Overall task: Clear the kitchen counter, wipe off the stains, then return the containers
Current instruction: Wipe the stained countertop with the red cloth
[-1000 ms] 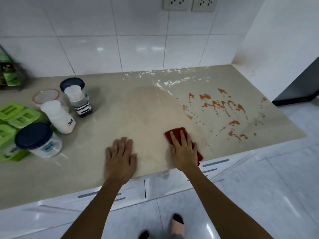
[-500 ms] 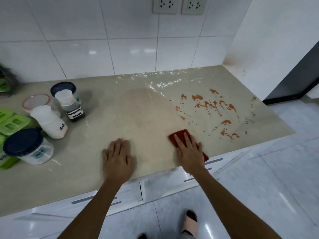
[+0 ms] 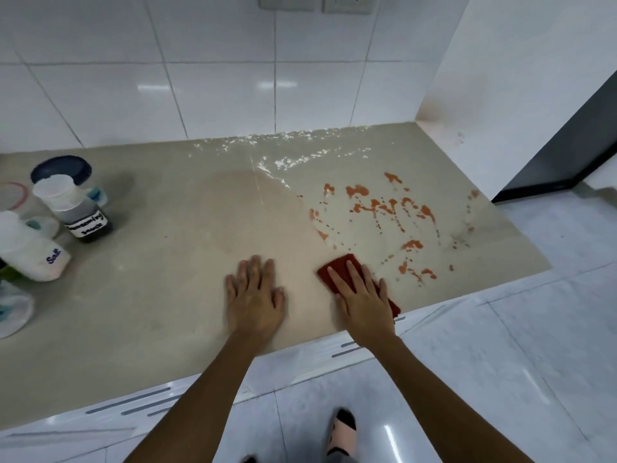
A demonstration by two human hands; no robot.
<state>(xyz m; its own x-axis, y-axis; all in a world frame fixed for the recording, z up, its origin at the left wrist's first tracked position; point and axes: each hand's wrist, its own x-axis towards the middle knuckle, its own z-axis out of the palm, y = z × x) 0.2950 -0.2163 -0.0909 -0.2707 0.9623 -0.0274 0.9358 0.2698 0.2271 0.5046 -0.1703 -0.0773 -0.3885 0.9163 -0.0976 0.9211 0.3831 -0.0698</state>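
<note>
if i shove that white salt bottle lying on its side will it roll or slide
The salt bottle looks rounded and lies on its side, so a sideways push would probably roll it rather than slide it. The counter looks smooth and glossy, which offers little grip. The dark sauce bottle stands close behind, so it may bump that.

It was a home kitchen: a beige counter (image 3: 150,295) ran under glossy white wall tiles (image 3: 217,88) with two sockets (image 3: 317,3) at twelve o'clock, labelled jars (image 3: 83,215) of salt and sauce stood at nine o'clock, and white drawers (image 3: 133,402) sat below.
</note>
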